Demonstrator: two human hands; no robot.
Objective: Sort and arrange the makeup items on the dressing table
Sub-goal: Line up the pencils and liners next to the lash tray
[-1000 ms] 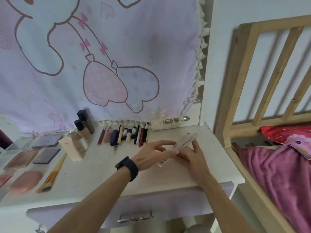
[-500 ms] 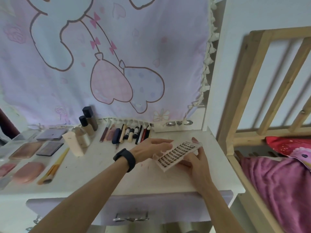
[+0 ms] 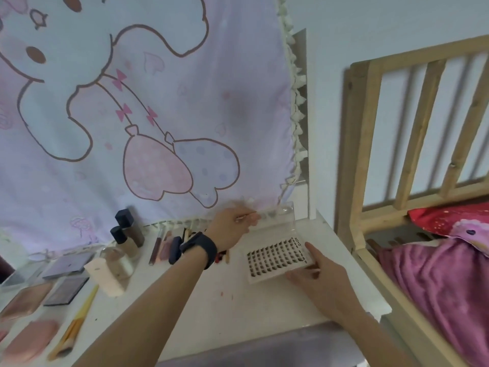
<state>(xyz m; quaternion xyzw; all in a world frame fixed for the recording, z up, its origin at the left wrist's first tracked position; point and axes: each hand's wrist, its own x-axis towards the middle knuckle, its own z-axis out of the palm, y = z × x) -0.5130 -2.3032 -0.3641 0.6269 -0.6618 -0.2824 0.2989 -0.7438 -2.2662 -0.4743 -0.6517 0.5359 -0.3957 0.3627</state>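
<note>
Two arms forward: left hand (image 3: 229, 229) on lid (image 3: 279, 217), right hand (image 3: 321, 278) on lash tray (image 3: 275, 258).

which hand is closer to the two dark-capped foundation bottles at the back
Left. The left hand pinches the clear lid a short way right of the foundation bottles; the right hand holds the lash tray farther right.

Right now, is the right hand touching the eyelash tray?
Touching. The head view shows the right hand holding the eyelash tray, thumb on its right edge.
</note>
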